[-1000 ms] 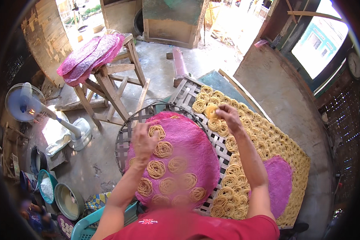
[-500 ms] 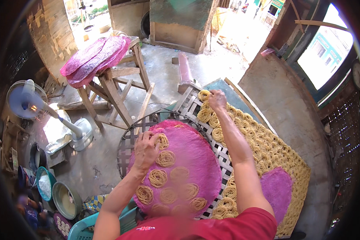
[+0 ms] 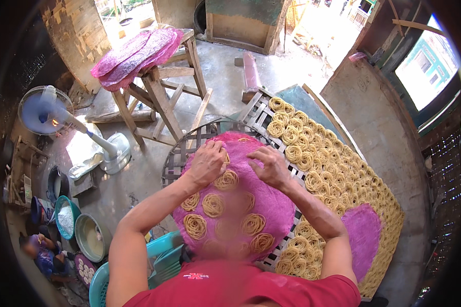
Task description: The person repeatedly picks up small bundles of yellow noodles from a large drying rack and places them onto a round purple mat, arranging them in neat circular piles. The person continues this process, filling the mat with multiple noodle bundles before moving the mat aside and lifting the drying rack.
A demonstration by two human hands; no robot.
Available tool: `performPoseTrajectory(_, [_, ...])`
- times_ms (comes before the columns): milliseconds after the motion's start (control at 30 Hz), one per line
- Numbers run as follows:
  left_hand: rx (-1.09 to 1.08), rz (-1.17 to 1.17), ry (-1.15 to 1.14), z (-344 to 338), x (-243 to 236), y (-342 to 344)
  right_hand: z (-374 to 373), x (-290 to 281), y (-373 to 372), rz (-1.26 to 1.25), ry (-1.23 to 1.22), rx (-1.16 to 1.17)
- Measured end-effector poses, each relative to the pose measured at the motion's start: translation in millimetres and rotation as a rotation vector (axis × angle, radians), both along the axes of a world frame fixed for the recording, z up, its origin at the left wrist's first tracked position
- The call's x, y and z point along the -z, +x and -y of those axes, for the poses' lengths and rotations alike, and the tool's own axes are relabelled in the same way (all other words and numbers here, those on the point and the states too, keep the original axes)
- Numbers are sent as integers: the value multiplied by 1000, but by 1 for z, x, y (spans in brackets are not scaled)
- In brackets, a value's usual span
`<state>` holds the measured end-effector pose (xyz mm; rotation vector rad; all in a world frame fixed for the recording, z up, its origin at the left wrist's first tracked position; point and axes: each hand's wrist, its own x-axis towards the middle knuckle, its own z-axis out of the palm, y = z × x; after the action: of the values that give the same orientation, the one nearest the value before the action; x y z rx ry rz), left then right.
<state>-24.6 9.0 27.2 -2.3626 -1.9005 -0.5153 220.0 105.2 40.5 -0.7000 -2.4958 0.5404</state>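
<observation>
While the left hand (image 3: pixel 207 162) bends over a coiled noodle nest (image 3: pixel 226 157) on the far part of the round pink sheet (image 3: pixel 275 200), I see its fingers bunched against the coil, half covering it; can't tell from my end if they're pinching. Right hand (image 3: pixel 272 168) is over the same sheet, near the left, thumb and fingers parted, nothing visible between them. More noodle nests (image 3: pixel 213 204) lie scattered closer in, some hazed by a blur mid-view. Sheet sits on a round woven tray (image 3: pixel 176 158), its grid showing at left. Right of that I get a woven rack (image 3: pixel 259 115) packed with yellow nests (image 3: pixel 329 169), pink oval sheet (image 3: pixel 362 240) lying over some. Pink sheets (image 3: pixel 135 57) piled on a wooden stool (image 3: pixel 160 97), upper left; teal basket (image 3: pixel 98 284) beside left upper arm
</observation>
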Motion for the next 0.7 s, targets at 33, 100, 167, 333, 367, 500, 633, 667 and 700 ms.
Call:
performPoseTrajectory(33, [21, -22, -26, -2, 1, 0, 10, 1, -2, 29, -12, -24])
performPoseTrajectory(100, [19, -25, -33, -9, 1, -4, 26, 5, -6, 50, -22, -90])
performPoseTrajectory(167, [-30, 12, -34, -14, 2, -10, 38, 13, -14, 72, 14, -98])
performPoseTrajectory(333, [45, 243, -9, -2, 3, -22, 52, 27, -38, 169, 181, -80])
performPoseTrajectory(367, [49, 215, -30, 3, 4, -22, 54, 27, -41, 196, 160, -91])
performPoseTrajectory(500, [53, 158, -155, 2, 0, -25, 52, 14, -49, 204, -5, -144])
performPoseTrajectory(633, [69, 67, -205, -9, -4, -18, 50, -11, -42, 197, -415, -241])
performPoseTrajectory(667, [64, 21, -196, -10, -4, -14, 49, -18, -33, 105, -587, -219])
performPoseTrajectory(700, [60, -19, -201, -10, -5, -11, 47, -24, -24, -7, -750, -224])
